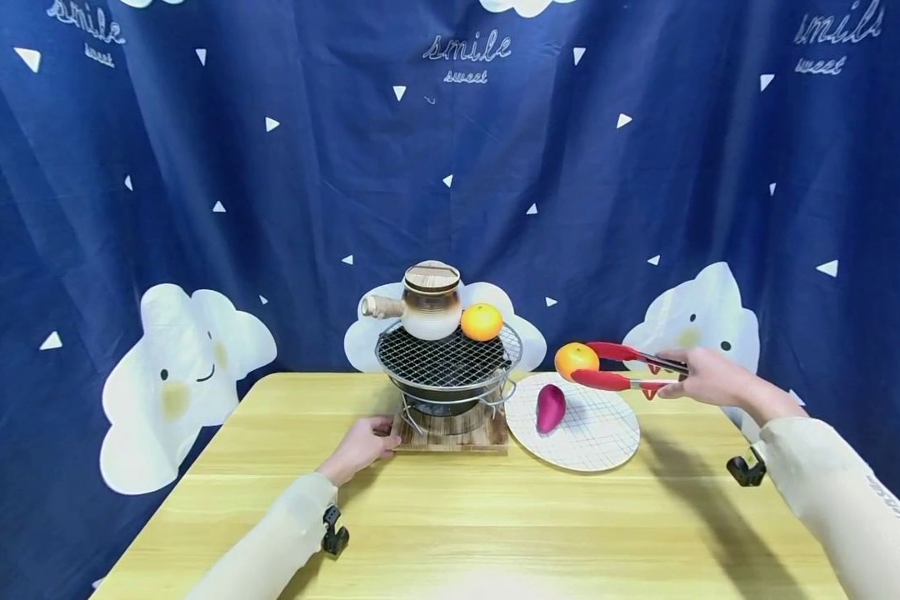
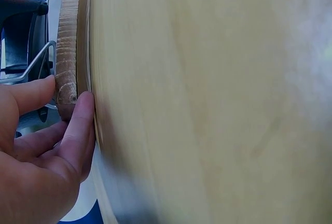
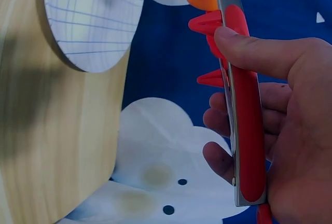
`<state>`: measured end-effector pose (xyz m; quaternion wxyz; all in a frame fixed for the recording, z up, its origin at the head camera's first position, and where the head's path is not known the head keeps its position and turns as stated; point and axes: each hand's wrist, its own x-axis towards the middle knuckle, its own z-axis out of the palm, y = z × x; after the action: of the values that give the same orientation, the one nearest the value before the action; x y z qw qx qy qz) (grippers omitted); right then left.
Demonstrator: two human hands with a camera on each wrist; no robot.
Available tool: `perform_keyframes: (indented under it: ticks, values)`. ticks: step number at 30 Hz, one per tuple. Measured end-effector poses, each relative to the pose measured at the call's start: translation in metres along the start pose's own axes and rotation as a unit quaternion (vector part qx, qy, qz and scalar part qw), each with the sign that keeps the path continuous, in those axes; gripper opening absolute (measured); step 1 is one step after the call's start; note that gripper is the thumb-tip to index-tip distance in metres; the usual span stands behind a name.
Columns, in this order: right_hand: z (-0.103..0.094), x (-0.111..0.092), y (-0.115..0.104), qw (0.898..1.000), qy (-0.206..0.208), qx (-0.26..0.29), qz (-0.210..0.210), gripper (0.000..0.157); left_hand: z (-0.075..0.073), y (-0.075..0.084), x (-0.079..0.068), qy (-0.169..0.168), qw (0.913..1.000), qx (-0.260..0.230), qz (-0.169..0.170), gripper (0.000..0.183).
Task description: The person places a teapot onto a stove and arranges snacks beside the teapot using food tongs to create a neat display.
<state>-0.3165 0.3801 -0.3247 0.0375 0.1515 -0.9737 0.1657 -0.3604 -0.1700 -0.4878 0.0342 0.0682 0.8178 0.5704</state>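
Now the right hand [image 1: 711,377] grips tongs [image 1: 606,381] holding one of two oranges [image 1: 574,361]; the left [image 1: 362,442] pinches one board [image 1: 489,438].

The table over there is pale yellow wood-grain [image 1: 450,517], rounded off at its far left corner. Near the middle of its far edge lies a flat, streaky brown wooden board [image 1: 497,435], and just beside it, toward the right edge, a round white plate with thin blue crossing lines [image 1: 607,425] sits close to the far edge.
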Motion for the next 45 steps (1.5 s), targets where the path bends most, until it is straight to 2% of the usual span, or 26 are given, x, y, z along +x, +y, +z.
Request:
perform_keyframes:
  ticks: [9,16,27,32,45]
  values:
    - [-0.013,-0.001,-0.017,1.000,0.004,-0.017,-0.003,0.076,-0.001,0.000,0.001,0.001,1.0000,0.001,-0.007,0.052]
    - [-0.018,-0.002,-0.020,1.000,0.011,-0.014,-0.007,0.069,0.001,0.001,0.000,-0.008,0.9998,0.007,0.014,0.048]
    - [-0.030,-0.003,-0.034,1.000,0.003,-0.009,-0.023,0.067,0.000,-0.001,0.001,-0.009,0.9999,0.013,0.002,0.051]
    - [-0.035,-0.004,-0.041,1.000,-0.003,-0.009,-0.016,0.064,-0.001,0.001,0.002,-0.005,0.9997,0.024,-0.008,0.051]
    - [-0.041,0.000,-0.054,1.000,-0.004,-0.014,-0.002,0.074,0.001,0.001,0.005,-0.001,0.9999,0.009,-0.005,0.048]
